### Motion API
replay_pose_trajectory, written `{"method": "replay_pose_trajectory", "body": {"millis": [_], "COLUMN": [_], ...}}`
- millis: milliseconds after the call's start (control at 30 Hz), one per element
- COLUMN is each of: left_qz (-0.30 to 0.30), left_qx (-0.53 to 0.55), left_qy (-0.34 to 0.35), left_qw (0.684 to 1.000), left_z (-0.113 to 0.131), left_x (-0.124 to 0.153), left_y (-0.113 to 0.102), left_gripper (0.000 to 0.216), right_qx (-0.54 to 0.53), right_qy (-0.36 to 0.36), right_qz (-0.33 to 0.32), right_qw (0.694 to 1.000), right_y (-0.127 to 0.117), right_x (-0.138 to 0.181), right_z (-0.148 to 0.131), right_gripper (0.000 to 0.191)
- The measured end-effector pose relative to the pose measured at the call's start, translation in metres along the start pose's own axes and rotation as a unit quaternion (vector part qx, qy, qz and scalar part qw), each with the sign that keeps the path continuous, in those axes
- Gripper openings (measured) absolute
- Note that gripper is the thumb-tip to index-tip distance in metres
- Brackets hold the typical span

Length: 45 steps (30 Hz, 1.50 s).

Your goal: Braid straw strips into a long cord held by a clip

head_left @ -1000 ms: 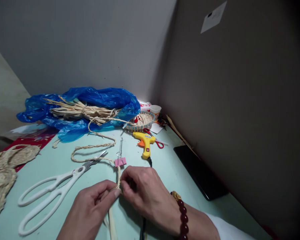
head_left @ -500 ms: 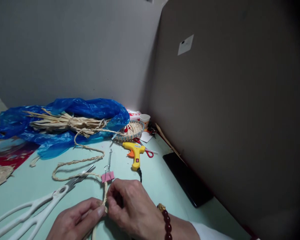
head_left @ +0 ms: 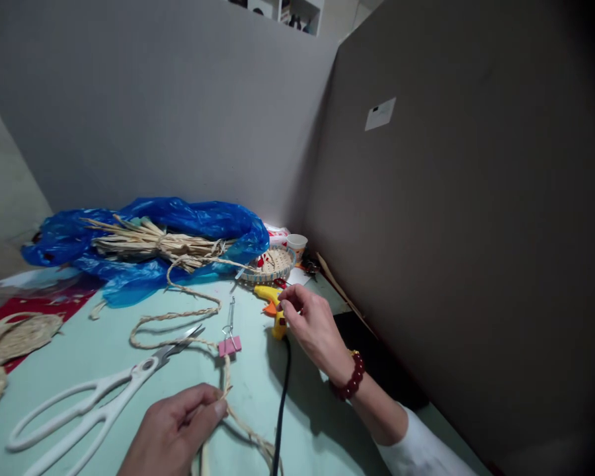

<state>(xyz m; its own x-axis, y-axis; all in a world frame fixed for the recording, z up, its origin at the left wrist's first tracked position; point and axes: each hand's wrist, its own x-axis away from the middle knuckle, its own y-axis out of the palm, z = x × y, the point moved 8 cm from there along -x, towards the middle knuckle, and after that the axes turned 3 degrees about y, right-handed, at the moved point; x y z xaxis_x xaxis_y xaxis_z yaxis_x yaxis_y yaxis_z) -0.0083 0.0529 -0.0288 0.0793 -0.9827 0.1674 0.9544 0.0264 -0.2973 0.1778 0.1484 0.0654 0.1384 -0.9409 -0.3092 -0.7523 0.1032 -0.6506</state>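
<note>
in the head view, the right hand has left the braided fiber cord since the earlier frame and moved forward to the yellow hot glue gun. it overlaps the gun, fingers loosely curled – i cannot tell whether they grasp anything. the left hand is pinching the cord between thumb and forefinger, just on the near side of the pink binder clip, and loose strands trail toward the lower edge. white-handled scissors lie open to the left – beyond them, a straw bundle rests on a blue plastic bag.
</note>
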Motion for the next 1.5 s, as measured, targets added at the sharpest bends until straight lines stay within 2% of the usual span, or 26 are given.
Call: {"method": "replay_pose_trajectory", "body": {"millis": [167,300,433,600,733,933,1133,1233,1367,1500], "left_qz": [-0.017,-0.030,-0.017,-0.027,-0.051,-0.046,-0.026,-0.006,0.009,0.020], "left_qx": [-0.013,-0.015,-0.022,-0.041,-0.081,-0.121,-0.141,-0.156,-0.171,-0.191], "left_qy": [0.012,-0.006,-0.002,0.007,0.015,0.014,0.024,0.037,0.046,0.054], "left_qw": [1.000,0.999,1.000,0.999,0.995,0.992,0.989,0.987,0.984,0.980], "left_z": [-0.002,-0.004,-0.001,-0.002,-0.003,-0.001,0.009,0.018,0.025,0.026], "left_x": [-0.001,-0.001,0.000,-0.002,-0.004,-0.006,-0.002,-0.001,-0.002,-0.005], "left_y": [0.003,0.004,0.003,0.003,0.001,-0.003,-0.006,-0.010,-0.015,-0.020], "left_gripper": [0.043,0.040,0.038,0.037,0.034,0.033,0.031,0.030,0.031,0.030], "right_qx": [0.104,0.110,0.092,0.021,-0.036,-0.102,-0.082,-0.059,-0.039,-0.054], "right_qy": [-0.045,-0.047,-0.043,0.005,0.071,0.107,0.094,0.083,0.064,0.057], "right_qz": [-0.084,-0.139,-0.204,-0.255,-0.276,-0.312,-0.338,-0.354,-0.344,-0.345], "right_qw": [0.990,0.983,0.974,0.967,0.958,0.939,0.933,0.930,0.936,0.935], "right_y": [0.032,0.061,0.086,0.106,0.118,0.120,0.113,0.112,0.107,0.105], "right_x": [-0.021,-0.037,-0.041,-0.044,-0.045,-0.038,-0.032,-0.029,-0.028,-0.029], "right_z": [-0.021,-0.026,-0.023,-0.013,0.001,0.011,0.007,-0.002,-0.015,-0.019], "right_gripper": [0.024,0.020,0.017,0.034,0.033,0.040,0.046,0.038,0.023,0.017]}}
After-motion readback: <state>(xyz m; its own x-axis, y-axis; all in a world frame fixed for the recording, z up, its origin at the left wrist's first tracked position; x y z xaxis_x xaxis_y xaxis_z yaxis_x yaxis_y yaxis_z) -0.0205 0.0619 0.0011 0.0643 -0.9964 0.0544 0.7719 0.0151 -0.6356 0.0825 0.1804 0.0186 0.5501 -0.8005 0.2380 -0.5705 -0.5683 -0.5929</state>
